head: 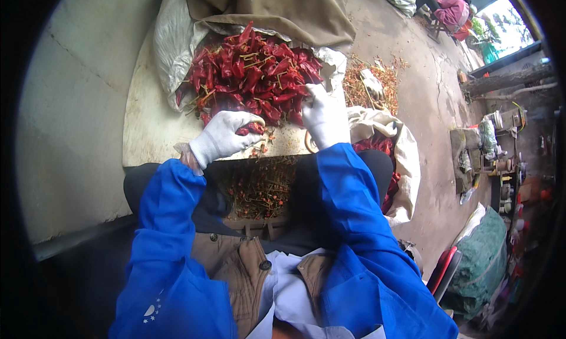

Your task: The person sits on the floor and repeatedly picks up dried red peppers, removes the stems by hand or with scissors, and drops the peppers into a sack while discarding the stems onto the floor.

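Note:
A heap of dried red chili peppers [261,73] spills from a white woven sack [170,51] onto a pale board [150,140]. My left hand [225,133], in a white knit glove, is closed around dried red chilies [251,129] at the near side of the heap. My right hand [325,117], gloved likewise, is at the heap's right edge with its fingers bent; whether it holds a pepper cannot be told. Small stem bits lie on the board below my left hand.
Right of my knee stands an open white sack [407,175] of red chilies. Stems and a glove [372,84] lie on the floor beyond it. More stems [261,188] lie between my legs. A wall [88,95] is at left; a person [453,11] sits far right.

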Tool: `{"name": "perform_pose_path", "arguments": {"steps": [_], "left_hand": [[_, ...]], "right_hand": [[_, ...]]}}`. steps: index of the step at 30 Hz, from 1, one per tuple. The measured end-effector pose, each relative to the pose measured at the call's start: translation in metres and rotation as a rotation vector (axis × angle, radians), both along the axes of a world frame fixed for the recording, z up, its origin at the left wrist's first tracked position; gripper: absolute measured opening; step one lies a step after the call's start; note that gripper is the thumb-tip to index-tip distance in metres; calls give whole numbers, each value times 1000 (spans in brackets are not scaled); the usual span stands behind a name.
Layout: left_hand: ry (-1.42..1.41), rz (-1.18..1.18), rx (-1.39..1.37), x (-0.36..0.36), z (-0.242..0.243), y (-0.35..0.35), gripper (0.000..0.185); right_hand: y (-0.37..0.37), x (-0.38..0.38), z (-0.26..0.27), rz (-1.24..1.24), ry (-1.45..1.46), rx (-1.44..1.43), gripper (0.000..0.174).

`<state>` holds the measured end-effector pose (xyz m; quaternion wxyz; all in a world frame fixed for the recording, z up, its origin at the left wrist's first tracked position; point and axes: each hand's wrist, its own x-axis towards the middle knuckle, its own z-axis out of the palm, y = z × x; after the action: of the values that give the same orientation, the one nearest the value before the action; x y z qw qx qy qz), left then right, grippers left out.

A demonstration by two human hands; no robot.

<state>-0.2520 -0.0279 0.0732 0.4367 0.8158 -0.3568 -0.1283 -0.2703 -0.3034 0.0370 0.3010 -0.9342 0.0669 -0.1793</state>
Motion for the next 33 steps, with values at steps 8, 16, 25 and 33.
{"name": "perform_pose_path", "arguments": {"steps": [8,16,25,33], "left_hand": [[79,125,-16,1,6,-2,38],[57,300,-166,4,27,-8,31],[-145,98,-187,4,22,-15,36],[-503,284,-126,5,13,-13,35]], "right_hand": [[-22,29,-13,-6,40,-308,23],[-25,16,20,79,360,675,47],[31,-18,59,410,574,964,42],[31,-23,42,365,431,1099,48]]}}
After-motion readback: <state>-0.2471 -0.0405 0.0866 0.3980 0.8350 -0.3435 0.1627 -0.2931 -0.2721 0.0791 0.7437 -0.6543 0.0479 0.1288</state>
